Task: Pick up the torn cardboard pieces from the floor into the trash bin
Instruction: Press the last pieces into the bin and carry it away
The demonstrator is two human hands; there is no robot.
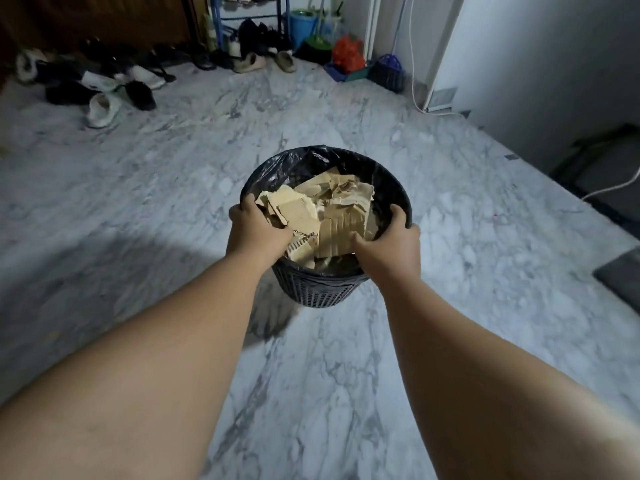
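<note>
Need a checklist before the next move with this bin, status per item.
1. Left hand grips the trash bin rim: ok, fingers curled over it.
2. Right hand grips the opposite rim: ok.
3. Cardboard pieces contained: ok, but they are piled to rim level, so a tilt may spill them.
4. Black liner folded over the rim: ok at the far side; near side cannot tell.
5. Floor has no loose cardboard left: ok in view; outside the view, cannot tell.
6. Bin lifted or standing on the floor: cannot tell.
</note>
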